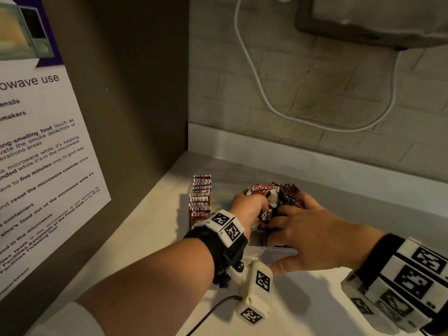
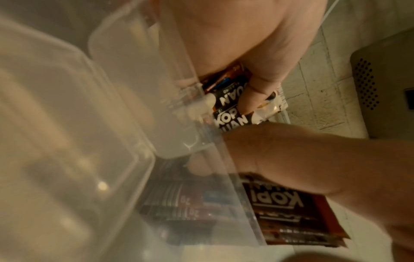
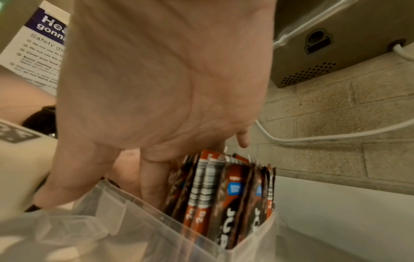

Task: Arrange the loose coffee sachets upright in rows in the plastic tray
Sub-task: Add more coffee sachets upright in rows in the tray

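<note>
A clear plastic tray (image 1: pixel 274 252) stands on the pale counter near the corner. One row of coffee sachets (image 1: pixel 201 195) stands upright along its left side. My left hand (image 1: pixel 263 209) reaches into the tray and pinches a bunch of sachets (image 1: pixel 265 194). In the left wrist view its thumb (image 2: pixel 257 95) lies on the "KOPI" sachets (image 2: pixel 233 117). My right hand (image 1: pixel 291 229) has its fingers down inside the tray against the upright brown sachets (image 3: pixel 224 191). Its thumb (image 1: pixel 278 265) rests outside on the near rim. The tray wall (image 3: pixel 134 221) blurs the lower sachets.
A dark cabinet side with a microwave-use poster (image 1: pixel 48 166) closes off the left. A white cable (image 1: pixel 266 105) loops on the tiled wall behind, under a grey appliance (image 1: pixel 375 20). A black cable (image 1: pixel 213 309) trails on the counter (image 1: pixel 145 251) near my left wrist.
</note>
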